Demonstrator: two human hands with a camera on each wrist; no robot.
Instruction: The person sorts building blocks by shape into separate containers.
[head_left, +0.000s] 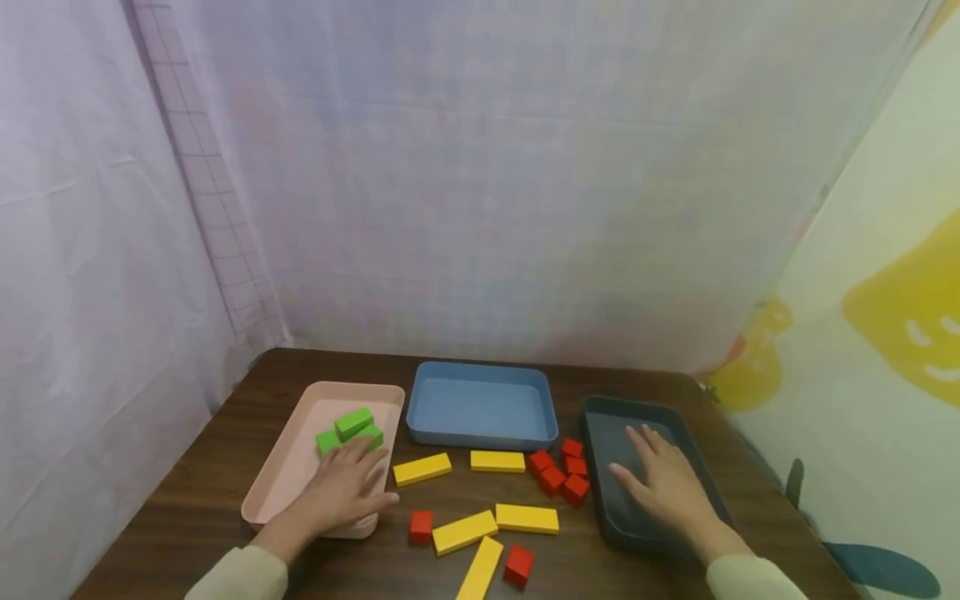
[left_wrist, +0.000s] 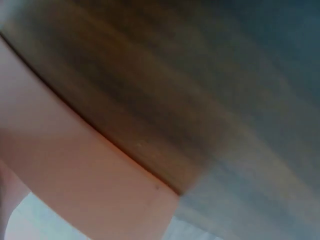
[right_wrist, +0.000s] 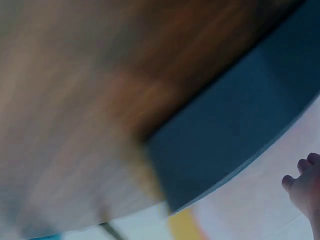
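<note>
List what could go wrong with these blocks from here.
1. The left hand is close beside the green blocks in the pink tray; a careless move might topple the uppermost one.
2. With the right hand over the dark tray, bumping its wall could scatter the red cubes clustered alongside.

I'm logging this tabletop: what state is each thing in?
pink tray, holding green blocks
blue tray, empty
dark tray, no blocks visible inside
green blocks, clustered
yellow blocks, lying flat
red blocks, five clustered, two apart
left hand, spread, contact with green blocks unclear
right hand, spread over dark tray
</note>
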